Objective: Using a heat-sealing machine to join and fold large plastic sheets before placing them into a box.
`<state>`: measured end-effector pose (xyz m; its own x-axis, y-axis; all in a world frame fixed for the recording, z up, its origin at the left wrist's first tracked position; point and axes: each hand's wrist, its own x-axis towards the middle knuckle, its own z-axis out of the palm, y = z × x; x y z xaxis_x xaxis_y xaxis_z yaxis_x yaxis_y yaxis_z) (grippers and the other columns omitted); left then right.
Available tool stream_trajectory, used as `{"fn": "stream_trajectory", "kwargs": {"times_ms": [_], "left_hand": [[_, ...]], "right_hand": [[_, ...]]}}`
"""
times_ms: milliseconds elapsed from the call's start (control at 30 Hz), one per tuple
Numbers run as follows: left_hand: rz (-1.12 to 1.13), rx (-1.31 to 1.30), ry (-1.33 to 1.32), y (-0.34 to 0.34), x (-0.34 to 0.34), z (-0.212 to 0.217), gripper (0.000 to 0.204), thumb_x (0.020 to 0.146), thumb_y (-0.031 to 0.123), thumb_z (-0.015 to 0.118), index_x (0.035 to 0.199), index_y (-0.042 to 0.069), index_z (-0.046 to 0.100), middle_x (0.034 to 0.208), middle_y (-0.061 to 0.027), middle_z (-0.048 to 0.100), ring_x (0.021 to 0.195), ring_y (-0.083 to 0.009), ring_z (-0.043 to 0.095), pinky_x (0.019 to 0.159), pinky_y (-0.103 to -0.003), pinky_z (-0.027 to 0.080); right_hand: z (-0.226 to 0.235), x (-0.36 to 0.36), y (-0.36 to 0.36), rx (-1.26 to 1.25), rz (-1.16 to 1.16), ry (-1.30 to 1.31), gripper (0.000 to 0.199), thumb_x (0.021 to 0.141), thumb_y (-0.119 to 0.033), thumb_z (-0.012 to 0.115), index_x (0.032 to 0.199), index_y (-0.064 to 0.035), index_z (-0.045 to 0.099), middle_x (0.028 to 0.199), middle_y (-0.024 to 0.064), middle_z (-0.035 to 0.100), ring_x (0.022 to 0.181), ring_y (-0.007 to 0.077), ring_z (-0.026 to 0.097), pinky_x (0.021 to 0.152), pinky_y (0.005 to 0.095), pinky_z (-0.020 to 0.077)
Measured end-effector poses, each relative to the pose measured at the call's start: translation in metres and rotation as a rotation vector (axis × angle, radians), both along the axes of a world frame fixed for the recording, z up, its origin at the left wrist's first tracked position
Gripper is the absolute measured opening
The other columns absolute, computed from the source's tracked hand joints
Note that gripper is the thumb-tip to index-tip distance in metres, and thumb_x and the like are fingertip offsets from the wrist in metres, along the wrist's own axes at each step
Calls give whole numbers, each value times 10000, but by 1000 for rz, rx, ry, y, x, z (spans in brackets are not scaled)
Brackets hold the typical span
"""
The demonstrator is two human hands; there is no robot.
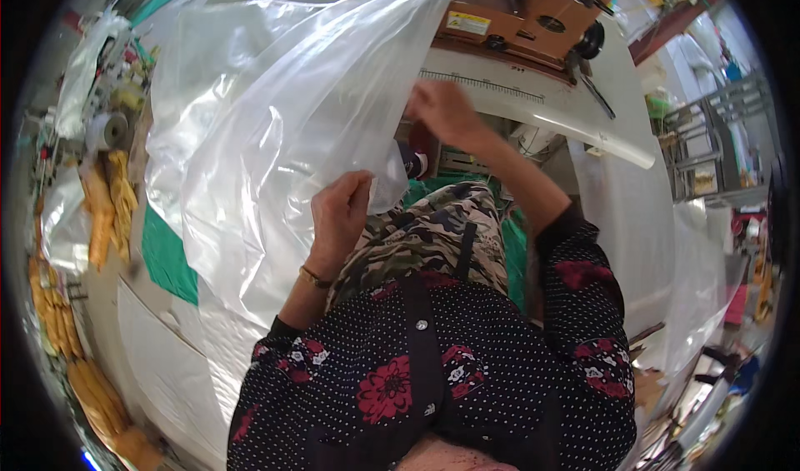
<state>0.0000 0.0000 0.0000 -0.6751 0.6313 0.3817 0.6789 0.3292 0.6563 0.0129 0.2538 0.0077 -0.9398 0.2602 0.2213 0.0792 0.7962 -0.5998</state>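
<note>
A large sheet of clear plastic film [275, 112] hangs in folds on my left, its top corner gathered at the brown sewing machine [542, 12]. Down in front of my lap, my left hand [340, 208] is closed, thumb against curled fingers, pinching the film near its lower right edge. Higher up, close to the front of the white machine table [575, 125], my right hand [446, 112] is at the film's right edge. Motion smears its bent fingers, so whether they grip the film cannot be told. The machine's front parts where the film meets it are partly cut off.
A measuring scale runs along the table's front, and a dark slim tool [598, 97] lies right of the machine. Yellow-orange bundles [100, 204] and a roll [108, 129] are at the left. More clear film [625, 229] hangs on the right, before a grey metal rack [708, 137].
</note>
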Motion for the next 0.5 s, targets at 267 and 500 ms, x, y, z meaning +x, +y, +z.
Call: {"fn": "stream_trajectory", "kwargs": {"times_ms": [267, 500], "left_hand": [[66, 185, -479, -5, 7, 1, 201, 885, 8, 602, 1072, -15, 672, 847, -70, 659, 653, -70, 529, 590, -214, 417], [1, 327, -480, -5, 21, 10, 353, 916, -18, 539, 1265, 6, 589, 788, 15, 546, 606, -25, 438, 529, -174, 364]], "right_hand": [[49, -5, 23, 637, 329, 614, 115, 850, -149, 629, 915, -57, 607, 929, 61, 588, 941, 260, 574, 880, 400, 449], [41, 19, -25, 520, 565, 450, 182, 810, -200, 676, 898, -64, 593, 959, 49, 563, 992, 244, 543, 950, 405, 404]]}}
